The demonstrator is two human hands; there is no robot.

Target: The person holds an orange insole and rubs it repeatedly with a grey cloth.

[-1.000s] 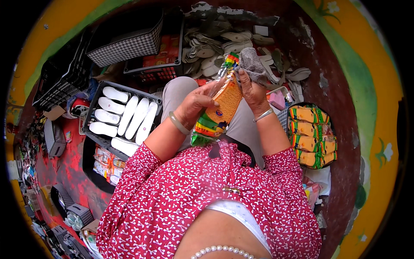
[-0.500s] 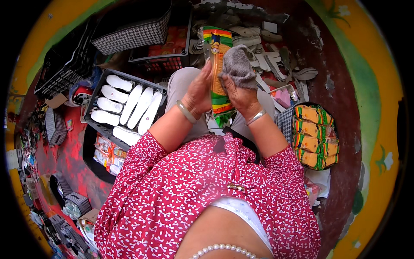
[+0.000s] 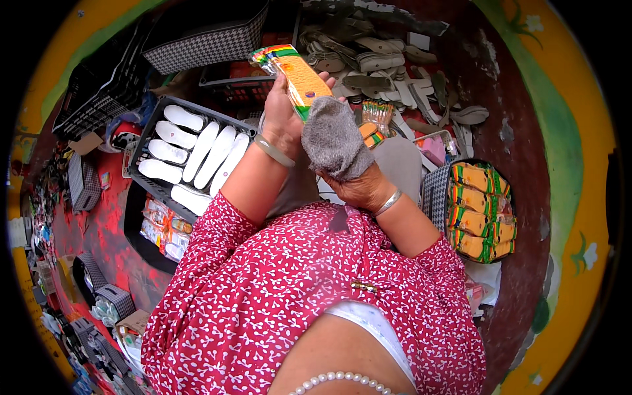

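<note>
In my left hand (image 3: pixel 282 117) lies a clear-wrapped packet of orange-yellow insoles (image 3: pixel 301 74), with green, yellow and red bands at its ends. The packet tilts, its far end toward the left. My right hand (image 3: pixel 363 189) is closed on a grey cloth (image 3: pixel 334 139), which overlaps the packet's near end. The cloth hides most of the right fingers. Just beyond the cloth, part of another orange packet (image 3: pixel 370 134) shows near my right knee.
A dark crate of white insoles (image 3: pixel 207 150) stands to the left. On the right, a checked basket (image 3: pixel 435 189) holds several orange packets (image 3: pixel 475 197). Loose grey and white insoles (image 3: pixel 382 61) are heaped ahead. An empty-looking checked bin (image 3: pixel 204 46) stands far left.
The insole packet has swung from nearly upright to a leftward tilt. My right hand and the cloth have moved down and left, uncovering small packets beyond.
</note>
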